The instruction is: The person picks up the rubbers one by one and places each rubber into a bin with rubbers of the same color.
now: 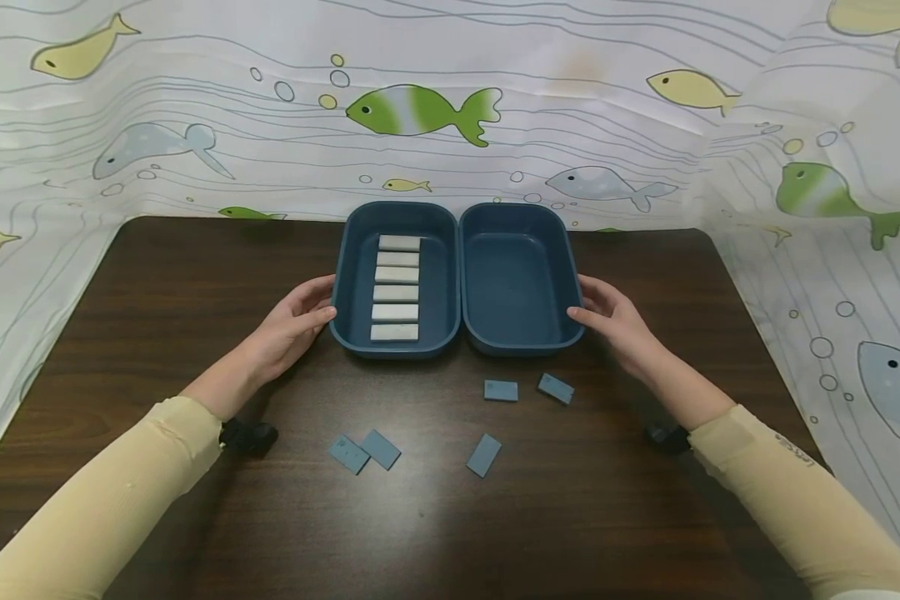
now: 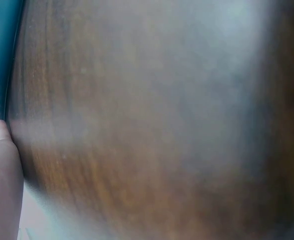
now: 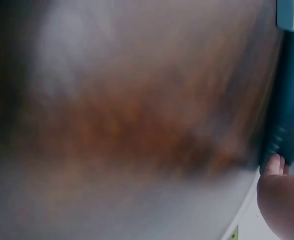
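Two blue trays side by side at the far middle of the table, long sides meeting; the left tray [image 1: 438,283] has the left hand [image 1: 300,321] on its left wall, thumb at the rim and fingers round the outside, gripping it; the right tray [image 1: 521,275] gets the mirror image, the right hand [image 1: 611,315] gripping its right wall, thumb on the rim, fingers partly hidden behind; whether either base is off the wood, I can't tell!

Inside the left tray, six white blocks [image 1: 396,293] in a neat column, near to far, small gaps between them; the right tray shows its bare blue floor.

Nearer now, five blue-grey tiles: one flat tile [image 1: 501,391] just near of the right tray, a slanted tile [image 1: 556,389] to its right; nearer still, a lone tile [image 1: 483,456] at an angle, and off to the left a touching pair, left tile [image 1: 349,454] and right tile [image 1: 380,449].

Under it all, the dark wooden table [image 1: 420,542]; pale sleeves [image 1: 112,492] on both forearms; beyond, a white fish-print sheet [image 1: 225,67].
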`<state>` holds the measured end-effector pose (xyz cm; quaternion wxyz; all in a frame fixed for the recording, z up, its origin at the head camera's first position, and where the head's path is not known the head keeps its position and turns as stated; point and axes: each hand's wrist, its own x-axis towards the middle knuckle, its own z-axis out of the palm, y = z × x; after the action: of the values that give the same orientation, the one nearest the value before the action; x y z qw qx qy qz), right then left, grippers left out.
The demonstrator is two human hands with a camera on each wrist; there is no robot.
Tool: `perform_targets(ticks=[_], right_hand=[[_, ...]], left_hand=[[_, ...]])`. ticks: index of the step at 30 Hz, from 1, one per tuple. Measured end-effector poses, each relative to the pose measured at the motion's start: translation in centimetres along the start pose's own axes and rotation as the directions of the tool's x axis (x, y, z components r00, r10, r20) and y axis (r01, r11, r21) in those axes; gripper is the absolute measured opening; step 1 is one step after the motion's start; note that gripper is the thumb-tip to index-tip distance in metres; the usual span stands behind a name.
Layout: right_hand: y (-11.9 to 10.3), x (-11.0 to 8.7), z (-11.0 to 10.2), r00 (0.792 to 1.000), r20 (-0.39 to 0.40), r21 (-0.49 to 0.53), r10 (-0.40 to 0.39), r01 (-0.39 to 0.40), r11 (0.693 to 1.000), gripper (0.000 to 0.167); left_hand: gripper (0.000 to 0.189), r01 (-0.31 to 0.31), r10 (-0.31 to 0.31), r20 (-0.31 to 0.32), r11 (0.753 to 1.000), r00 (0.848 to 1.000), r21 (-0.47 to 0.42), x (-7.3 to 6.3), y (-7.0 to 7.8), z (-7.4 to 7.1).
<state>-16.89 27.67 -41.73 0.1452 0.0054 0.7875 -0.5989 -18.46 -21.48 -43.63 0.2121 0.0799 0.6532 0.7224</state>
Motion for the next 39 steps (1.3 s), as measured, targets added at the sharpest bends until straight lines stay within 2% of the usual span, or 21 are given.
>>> perform_targets(ticks=[3, 7, 11, 25, 35, 39], right_hand=[[0.2, -0.1, 0.3, 1.0, 0.029, 0.127, 0.01, -0.014, 0.992, 0.067], [0.5, -0.1, 0.6, 0.999, 0.047, 0.257, 0.006, -0.018, 0.966, 0.069], [0.7, -0.1, 0.9, 0.999, 0.045, 0.315, 0.003, -0.017, 0.949, 0.07], [1.5, -0.1, 0.8, 0.997, 0.043, 0.363, -0.06, 0.04, 0.931, 0.068], [1.8, 0.1, 1.0, 0.996, 0.036, 0.338, -0.086, 0.069, 0.939, 0.066], [1.9, 0.0, 0.8, 0.997, 0.03, 0.335, -0.078, 0.063, 0.94, 0.066]], left_hand=[[0.055, -0.006, 0.006, 0.002, 1.0, 1.0, -0.003, 0.0, 0.0, 0.0], [0.053, -0.007, 0.007, 0.004, 1.0, 1.0, -0.009, 0.0, -0.1, -0.1], [0.052, -0.007, 0.007, 0.002, 1.0, 1.0, -0.019, 0.0, -0.1, -0.1], [0.053, -0.002, 0.002, 0.008, 1.0, 1.0, -0.018, 0.1, 0.0, 0.0], [0.064, 0.063, -0.063, 0.004, 0.997, 0.998, 0.041, 0.3, 0.6, -0.4], [0.067, 0.112, -0.114, 0.007, 0.986, 0.993, 0.12, 0.3, 1.1, -0.4]])
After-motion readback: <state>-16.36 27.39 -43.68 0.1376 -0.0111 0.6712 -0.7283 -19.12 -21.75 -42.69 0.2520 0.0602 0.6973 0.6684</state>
